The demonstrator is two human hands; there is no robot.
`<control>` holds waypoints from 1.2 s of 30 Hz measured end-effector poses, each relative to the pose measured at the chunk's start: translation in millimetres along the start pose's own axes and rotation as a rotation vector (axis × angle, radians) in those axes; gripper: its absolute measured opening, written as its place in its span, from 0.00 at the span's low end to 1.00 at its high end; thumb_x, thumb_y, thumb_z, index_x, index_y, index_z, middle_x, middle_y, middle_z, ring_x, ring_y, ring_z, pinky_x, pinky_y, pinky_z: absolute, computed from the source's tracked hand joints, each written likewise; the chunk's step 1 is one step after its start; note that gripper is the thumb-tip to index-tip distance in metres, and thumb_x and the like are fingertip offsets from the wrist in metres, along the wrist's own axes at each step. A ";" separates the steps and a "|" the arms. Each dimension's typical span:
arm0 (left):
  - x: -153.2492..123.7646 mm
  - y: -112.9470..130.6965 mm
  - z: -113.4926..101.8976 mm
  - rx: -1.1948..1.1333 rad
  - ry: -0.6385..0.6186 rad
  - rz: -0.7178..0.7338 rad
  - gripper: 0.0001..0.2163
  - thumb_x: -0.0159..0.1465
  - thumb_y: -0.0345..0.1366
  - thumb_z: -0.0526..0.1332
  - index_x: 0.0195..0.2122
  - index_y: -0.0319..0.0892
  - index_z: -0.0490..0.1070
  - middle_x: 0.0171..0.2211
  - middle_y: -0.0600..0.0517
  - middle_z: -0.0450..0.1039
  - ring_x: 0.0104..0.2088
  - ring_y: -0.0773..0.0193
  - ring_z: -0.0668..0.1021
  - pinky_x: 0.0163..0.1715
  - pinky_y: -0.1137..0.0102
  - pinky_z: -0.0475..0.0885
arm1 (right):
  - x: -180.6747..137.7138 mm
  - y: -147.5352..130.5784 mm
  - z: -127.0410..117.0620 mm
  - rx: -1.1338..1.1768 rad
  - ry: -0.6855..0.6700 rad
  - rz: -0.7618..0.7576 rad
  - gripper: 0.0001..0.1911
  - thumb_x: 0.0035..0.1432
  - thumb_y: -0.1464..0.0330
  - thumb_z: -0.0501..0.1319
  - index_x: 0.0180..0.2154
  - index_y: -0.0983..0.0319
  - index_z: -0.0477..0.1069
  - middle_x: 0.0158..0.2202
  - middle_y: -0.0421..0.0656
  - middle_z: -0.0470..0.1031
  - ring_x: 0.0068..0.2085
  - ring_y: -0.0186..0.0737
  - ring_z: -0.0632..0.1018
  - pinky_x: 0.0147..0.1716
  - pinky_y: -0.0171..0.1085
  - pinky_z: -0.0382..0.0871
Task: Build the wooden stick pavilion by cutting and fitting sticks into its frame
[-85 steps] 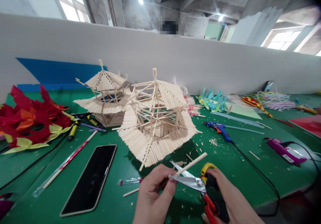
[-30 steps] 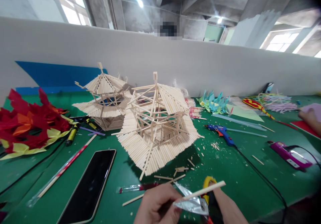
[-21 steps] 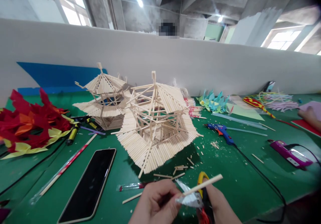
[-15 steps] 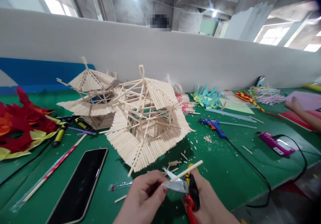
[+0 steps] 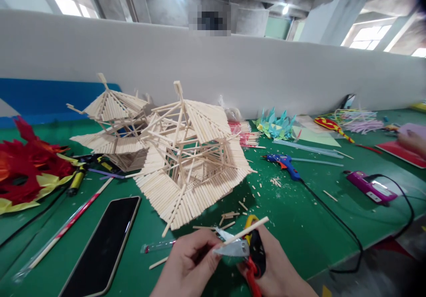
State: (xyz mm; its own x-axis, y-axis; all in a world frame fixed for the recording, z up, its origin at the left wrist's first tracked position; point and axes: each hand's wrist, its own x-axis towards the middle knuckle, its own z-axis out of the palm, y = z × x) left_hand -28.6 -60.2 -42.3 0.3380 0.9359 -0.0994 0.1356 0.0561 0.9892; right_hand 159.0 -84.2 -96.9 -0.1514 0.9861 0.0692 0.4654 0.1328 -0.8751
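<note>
A thin wooden stick (image 5: pixel 253 227) is pinched in my left hand (image 5: pixel 193 261), near its left end. My right hand (image 5: pixel 273 261) grips scissors (image 5: pixel 234 248) with red, black and yellow handles. Their blades are apart, and the stick lies between them close to my left fingertips. Just beyond my hands stands a pavilion model (image 5: pixel 196 155) built of wooden sticks, its upper roof partly covered. Short cut stick pieces (image 5: pixel 229 216) lie between the model and the scissors.
A second stick model (image 5: pixel 116 128) stands behind left. A phone (image 5: pixel 100 248) lies front left, near red paper flames (image 5: pixel 29 164). To the right are a blue glue gun (image 5: pixel 284 164) with cord and a purple power strip (image 5: pixel 369 186). Another person's hand (image 5: pixel 412 142) holds paper at far right.
The view has shifted slightly, so the models sit a little further left. At far right the other person's hand has moved rightward. My hands keep nearly the same hold.
</note>
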 end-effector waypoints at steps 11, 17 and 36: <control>-2.1 9.6 -5.2 0.156 0.014 0.104 0.08 0.59 0.36 0.55 0.29 0.40 0.72 0.26 0.50 0.72 0.28 0.63 0.73 0.28 0.73 0.66 | 1.3 1.2 3.0 -0.032 -0.034 0.052 0.15 0.41 0.74 0.58 0.35 0.59 0.60 0.26 0.36 0.68 0.27 0.32 0.68 0.25 0.29 0.63; -7.6 8.5 -3.0 0.356 0.158 0.466 0.06 0.59 0.29 0.54 0.31 0.45 0.69 0.24 0.54 0.71 0.24 0.68 0.73 0.25 0.77 0.66 | 3.7 -11.0 -5.7 -0.055 -0.081 0.065 0.22 0.39 0.72 0.59 0.40 0.59 0.61 0.28 0.38 0.71 0.27 0.35 0.70 0.24 0.30 0.64; -5.8 3.3 -3.7 0.641 0.285 0.863 0.07 0.59 0.25 0.50 0.36 0.41 0.64 0.22 0.51 0.67 0.22 0.65 0.66 0.22 0.72 0.62 | -1.2 -16.2 -4.4 -0.140 -0.095 0.154 0.26 0.38 0.68 0.60 0.44 0.63 0.62 0.31 0.44 0.74 0.33 0.43 0.75 0.31 0.32 0.68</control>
State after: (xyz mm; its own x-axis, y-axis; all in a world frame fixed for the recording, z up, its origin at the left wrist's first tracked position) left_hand -33.6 -64.0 -38.1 0.3360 0.6244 0.7051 0.4418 -0.7656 0.4675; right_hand 155.5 -87.0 -80.8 -0.1476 0.9828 -0.1110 0.6051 0.0010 -0.7962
